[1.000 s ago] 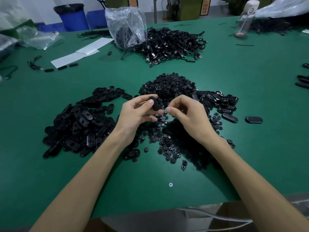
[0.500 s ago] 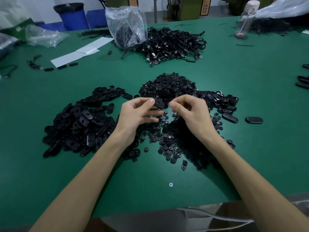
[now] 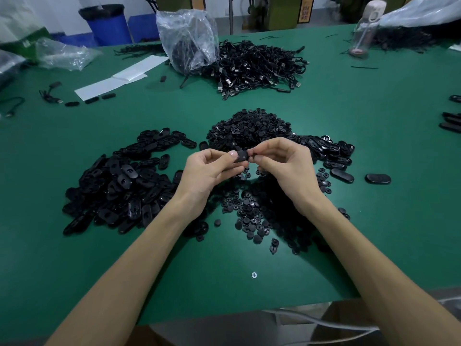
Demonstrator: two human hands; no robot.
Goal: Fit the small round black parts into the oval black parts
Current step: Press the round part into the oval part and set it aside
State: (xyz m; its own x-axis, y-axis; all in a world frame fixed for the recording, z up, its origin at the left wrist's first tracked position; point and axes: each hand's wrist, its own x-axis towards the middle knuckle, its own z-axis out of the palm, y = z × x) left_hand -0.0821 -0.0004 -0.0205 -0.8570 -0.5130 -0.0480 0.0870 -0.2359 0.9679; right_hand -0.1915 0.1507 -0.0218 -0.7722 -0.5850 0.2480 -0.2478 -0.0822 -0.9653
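Note:
An oval black part [image 3: 241,156] is held above the green table, pinched between thumb and fingers of my left hand [image 3: 209,174]. My right hand [image 3: 284,166] meets it from the right, its fingertips curled against the part's right end; whether they pinch a small round part is hidden. A heap of oval black parts [image 3: 117,183] lies to the left. Small round black parts form a mound [image 3: 249,127] behind my hands and a scatter [image 3: 252,216] beneath them.
More oval parts [image 3: 331,153] lie right of the hands, with two single ones [image 3: 378,178] further right. A pile of black cables [image 3: 254,68], a plastic bag [image 3: 187,36], white paper [image 3: 119,78] and a bottle [image 3: 365,28] sit at the back.
My hands have come together: the right hand closed the gap and its fingertips now touch the oval part. My left hand turned the part to lie more level.

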